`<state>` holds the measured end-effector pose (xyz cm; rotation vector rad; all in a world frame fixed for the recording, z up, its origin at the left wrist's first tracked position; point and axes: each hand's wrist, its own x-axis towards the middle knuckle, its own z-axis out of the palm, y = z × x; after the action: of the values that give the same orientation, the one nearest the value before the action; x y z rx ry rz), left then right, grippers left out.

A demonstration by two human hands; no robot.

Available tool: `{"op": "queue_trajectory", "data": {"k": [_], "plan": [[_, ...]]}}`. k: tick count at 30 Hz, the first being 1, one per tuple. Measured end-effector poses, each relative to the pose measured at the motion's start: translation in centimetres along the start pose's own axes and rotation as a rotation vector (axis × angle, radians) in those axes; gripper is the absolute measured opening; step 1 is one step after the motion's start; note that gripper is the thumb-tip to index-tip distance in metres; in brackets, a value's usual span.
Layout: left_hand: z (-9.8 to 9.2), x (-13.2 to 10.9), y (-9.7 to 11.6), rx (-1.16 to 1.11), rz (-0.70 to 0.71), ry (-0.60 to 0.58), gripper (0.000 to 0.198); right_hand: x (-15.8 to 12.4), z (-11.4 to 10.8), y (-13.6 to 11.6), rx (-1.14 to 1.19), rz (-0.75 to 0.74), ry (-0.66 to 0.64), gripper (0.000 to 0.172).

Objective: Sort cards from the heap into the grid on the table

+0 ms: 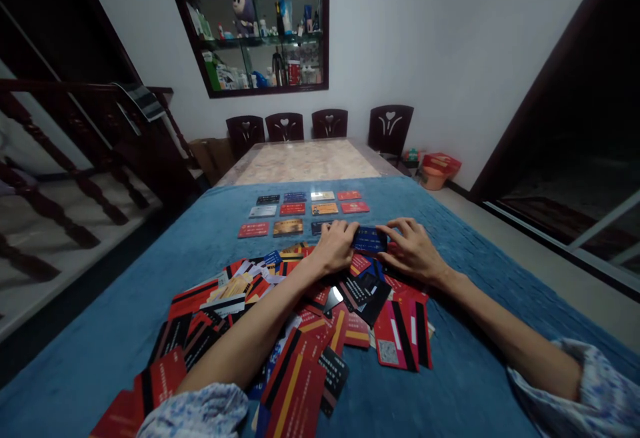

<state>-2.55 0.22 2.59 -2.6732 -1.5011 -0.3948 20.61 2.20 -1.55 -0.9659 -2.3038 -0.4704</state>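
A dark blue card [369, 241] is held face up between my two hands, just above the near side of the laid-out cards. My left hand [338, 245] pinches its left end, and my right hand [413, 251] grips its right end with thumb and fingers. Left of it, a dark card [320, 227] lies partly hidden behind my left hand. Beneath my hands and forearms spreads a loose, overlapping heap of bank-type cards [300, 371], mostly red with black, blue and white ones among them. A black card [366, 295] rests on the heap under the held card.
Beyond the heap, several cards lie in three spaced rows, among them a gold card [289, 227] and an orange card [325, 209]. A blue cloth [480, 358] covers the near table; the bare tabletop [310, 161] shows farther off. Dark chairs [330, 123] stand behind.
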Motion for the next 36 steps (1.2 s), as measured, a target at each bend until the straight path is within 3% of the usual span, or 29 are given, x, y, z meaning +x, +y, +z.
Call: {"op": "queue_trajectory", "data": {"k": [18,27,36], "plan": [[-1.9,0.9,-0.7,0.218,0.097,-0.073,0.032,1.9,-0.5,0.8,-0.058,-0.088,-0.093,0.048],[-3.0,0.6,-2.3,0.306,0.176,-0.114,0.036,4.0,-0.8,0.6,-0.042,-0.152,-0.162,0.045],[-4.9,0.0,-4.2,0.296,0.136,-0.183,0.031,6.7,0.5,0.1,0.011,-0.164,-0.229,0.047]]}}
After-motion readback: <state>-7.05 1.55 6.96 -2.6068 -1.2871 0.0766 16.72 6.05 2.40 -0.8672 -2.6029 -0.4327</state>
